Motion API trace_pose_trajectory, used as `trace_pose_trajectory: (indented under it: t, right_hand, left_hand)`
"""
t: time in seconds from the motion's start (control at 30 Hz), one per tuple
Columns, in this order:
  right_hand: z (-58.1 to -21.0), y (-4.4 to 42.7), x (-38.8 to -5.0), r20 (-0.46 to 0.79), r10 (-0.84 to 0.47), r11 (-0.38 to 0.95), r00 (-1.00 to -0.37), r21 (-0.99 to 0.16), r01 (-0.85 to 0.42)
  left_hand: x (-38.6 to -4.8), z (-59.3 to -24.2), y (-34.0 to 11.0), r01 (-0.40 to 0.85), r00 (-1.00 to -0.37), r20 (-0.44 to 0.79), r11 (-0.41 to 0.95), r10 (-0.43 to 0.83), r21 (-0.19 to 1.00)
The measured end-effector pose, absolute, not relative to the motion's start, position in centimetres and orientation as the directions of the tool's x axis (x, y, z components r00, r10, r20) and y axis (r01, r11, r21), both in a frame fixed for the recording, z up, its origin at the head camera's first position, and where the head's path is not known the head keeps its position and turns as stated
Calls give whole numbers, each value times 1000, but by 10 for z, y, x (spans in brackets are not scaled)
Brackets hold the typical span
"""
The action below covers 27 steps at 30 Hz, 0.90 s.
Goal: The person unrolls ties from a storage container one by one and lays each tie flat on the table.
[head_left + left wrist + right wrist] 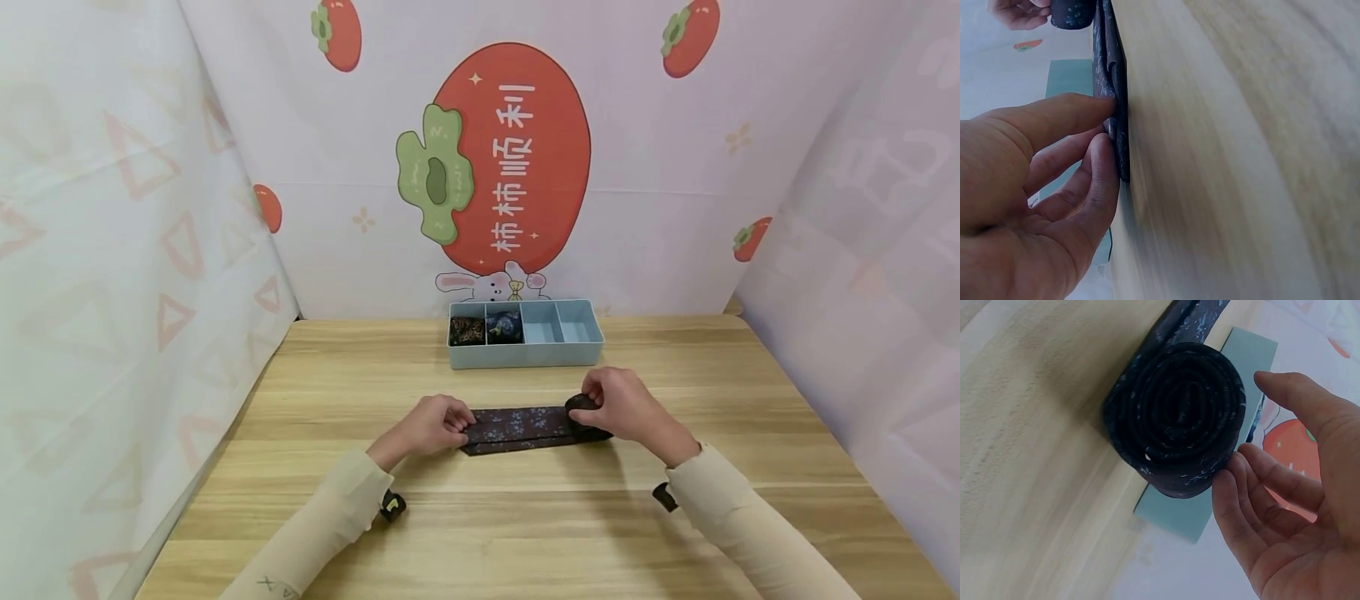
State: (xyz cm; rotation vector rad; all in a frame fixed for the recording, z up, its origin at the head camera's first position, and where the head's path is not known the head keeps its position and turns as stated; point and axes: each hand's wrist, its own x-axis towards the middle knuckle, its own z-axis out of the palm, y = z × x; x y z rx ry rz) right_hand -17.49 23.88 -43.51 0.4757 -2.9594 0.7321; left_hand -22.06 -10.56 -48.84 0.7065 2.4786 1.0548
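A dark necktie [517, 425] with small blue flowers lies flat and stretched sideways on the table, its right end wound into a roll [1179, 419]. Its spiral layers show in the right wrist view. At the flat left end, my left hand [435, 425] pinches the fabric against the wood with thumb and fingertips. My right hand [622, 404] is at the roll, its fingertips [1225, 478] touching the outer side. In the right wrist view the thumb stands slightly apart from the roll.
Behind the necktie stands a light blue box [525, 357] with several compartments. The two left ones hold a brown-patterned roll [468, 332] and a blue-patterned roll [504, 327]. A printed cloth [645, 250] hangs along the table's back edge, with cloth walls at both sides.
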Motion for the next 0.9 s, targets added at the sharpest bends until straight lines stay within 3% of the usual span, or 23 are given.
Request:
trace_pose_trajectory:
  t: [0.53,0.9]
  right_hand:
    - [-450,254,-171,58,-206,812,-977,-547,-204]
    - [-436,243,-173,117,-286,807,-951,-507,-305]
  left_hand:
    - [-222,-489,-133,342,-801,-102,590,590,731]
    - [-223,-487,-133,333,-807,-116,608,579,721]
